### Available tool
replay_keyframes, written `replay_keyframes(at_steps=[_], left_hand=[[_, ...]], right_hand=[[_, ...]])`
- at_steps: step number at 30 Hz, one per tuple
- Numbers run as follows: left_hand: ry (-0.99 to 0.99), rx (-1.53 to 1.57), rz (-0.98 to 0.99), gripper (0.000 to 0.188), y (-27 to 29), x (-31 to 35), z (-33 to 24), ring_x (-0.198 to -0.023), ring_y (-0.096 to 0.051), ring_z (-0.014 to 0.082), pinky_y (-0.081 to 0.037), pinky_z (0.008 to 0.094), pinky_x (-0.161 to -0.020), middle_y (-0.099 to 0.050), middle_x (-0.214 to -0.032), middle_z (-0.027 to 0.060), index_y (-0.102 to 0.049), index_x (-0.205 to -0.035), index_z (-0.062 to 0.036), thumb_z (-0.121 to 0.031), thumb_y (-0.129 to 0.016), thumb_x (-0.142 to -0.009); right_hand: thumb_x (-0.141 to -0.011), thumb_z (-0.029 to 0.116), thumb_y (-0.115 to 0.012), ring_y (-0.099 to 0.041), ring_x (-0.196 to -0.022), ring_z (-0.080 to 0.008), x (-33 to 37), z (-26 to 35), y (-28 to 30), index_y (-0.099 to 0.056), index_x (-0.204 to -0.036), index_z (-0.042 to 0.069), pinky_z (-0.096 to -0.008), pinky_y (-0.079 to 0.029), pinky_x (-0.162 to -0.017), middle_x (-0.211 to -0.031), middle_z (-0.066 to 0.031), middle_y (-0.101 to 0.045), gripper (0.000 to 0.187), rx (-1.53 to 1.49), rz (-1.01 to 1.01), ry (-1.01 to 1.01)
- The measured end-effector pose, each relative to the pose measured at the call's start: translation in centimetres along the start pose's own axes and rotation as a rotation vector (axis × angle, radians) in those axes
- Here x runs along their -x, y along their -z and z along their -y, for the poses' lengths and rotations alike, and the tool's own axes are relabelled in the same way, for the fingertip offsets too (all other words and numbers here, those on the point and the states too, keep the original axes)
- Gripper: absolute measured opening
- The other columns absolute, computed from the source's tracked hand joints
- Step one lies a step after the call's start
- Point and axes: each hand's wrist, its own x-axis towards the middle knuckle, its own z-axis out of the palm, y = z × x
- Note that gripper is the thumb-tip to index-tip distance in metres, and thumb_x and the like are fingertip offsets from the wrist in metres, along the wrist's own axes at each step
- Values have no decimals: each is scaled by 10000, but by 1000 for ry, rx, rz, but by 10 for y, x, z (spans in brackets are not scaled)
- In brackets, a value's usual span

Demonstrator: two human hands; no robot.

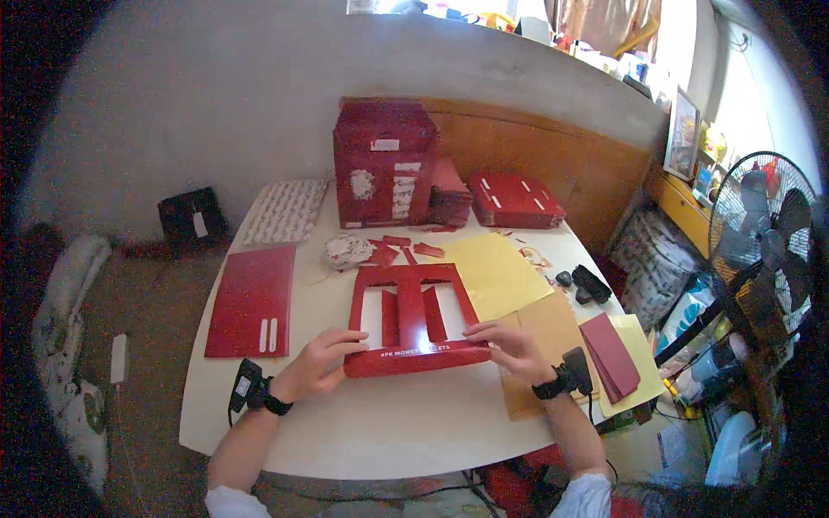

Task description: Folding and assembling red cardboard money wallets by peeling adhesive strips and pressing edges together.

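A red cardboard box (410,319) with two long window openings rests at the middle of the table, its near side wall turned toward me and bearing pale print. White shows through both openings, and red flaps fold along their inner edges. My left hand (324,361) grips the box's near left corner, fingers over the top edge and thumb low. At the opposite near corner my right hand (511,349) has its fingers on the top edge; its thumb is mostly hidden. Just beyond the box lie red cardboard scraps (399,249) and a crumpled white bundle (349,251).
A flat red sheet (251,302) lies left on the white table (371,440). Behind stand a tall red stack (384,177) and a lower red pile (516,200). Yellow sheets (488,272), dark red card pieces (609,358) and black items (591,285) lie right, near a fan (763,229).
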Motion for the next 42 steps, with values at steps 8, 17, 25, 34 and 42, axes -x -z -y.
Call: replay_keyframes(at_steps=[8,17,25,34,42], left_hand=[[68,122,-19,521,-2,4,2,-1149,-465,311,-361,397,-989,-496,-1241,141,-555,-1140,-44,47,-491,-632],[90,138,-59,504,-1,3,-2,-1170,-445,302,-340,397,-1001,-489,-1262,123,-552,-1156,-54,38,-480,-665],[-25,-468,-168,450,-4,0,-20,-1030,-493,229,-372,415,-880,-558,-1172,68,-598,-1107,-85,-195,-663,-676],[-319,-636,-284,358,-18,-11,-28,-888,-580,198,-461,370,-809,-615,-1017,96,-638,-1005,-27,-72,-604,-652],[-327,-653,-298,355,-34,-10,-26,-798,-571,240,-496,332,-726,-578,-912,119,-607,-1004,21,-39,-576,-656]], right_hand=[[-863,73,-551,-482,-1136,-216,1,-7,-4,-585,-1091,-4,-352,-358,-986,-1175,-132,-531,243,-107,-26,66],[-842,84,-578,-492,-1125,-223,-1,4,-11,-598,-1066,-13,-355,-360,-978,-1152,-150,-550,245,-15,-87,75],[-849,84,-552,-497,-1125,-236,-1,5,-20,-588,-1072,-28,-372,-372,-974,-1158,-163,-544,252,21,-67,58],[-859,110,-520,-486,-1111,-225,-3,1,-47,-583,-1053,-13,-358,-356,-973,-1128,-140,-535,239,-98,-171,155],[-728,-42,-492,-537,-1058,-254,-1,3,-57,-575,-1027,18,-341,-410,-919,-1095,-140,-565,316,157,-194,178]])
